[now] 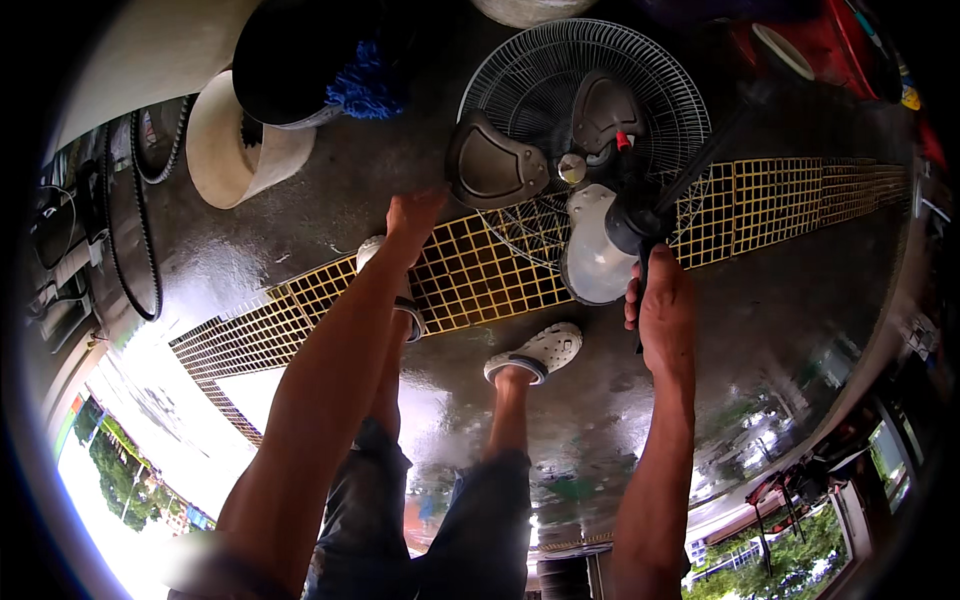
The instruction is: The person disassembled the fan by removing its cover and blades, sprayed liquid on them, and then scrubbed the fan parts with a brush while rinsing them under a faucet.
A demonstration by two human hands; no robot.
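Observation:
My right hand point(664, 307) grips the handle of a black spray gun point(634, 221); a red tip point(622, 141) shows at its upper end. Beyond the gun is a fan with three broad blades, a left blade point(499, 161), an upper blade point(606, 112) and a pale, shiny lower blade point(600, 251). They are joined around a round hub point(571, 169), in front of a wire fan guard point(525, 71). The gun overlaps the lower blade. My left hand point(416, 214) is by the left blade's lower edge; its fingertips are dark, so contact is unclear.
A yellow floor grating point(480, 277) crosses the wet, dark floor point(765, 300). My feet wear white clogs point(544, 351). At upper left are a cream cylinder point(225, 150), a blue mop head point(367, 82) and black hoses point(135, 225). A red container point(840, 45) is at upper right.

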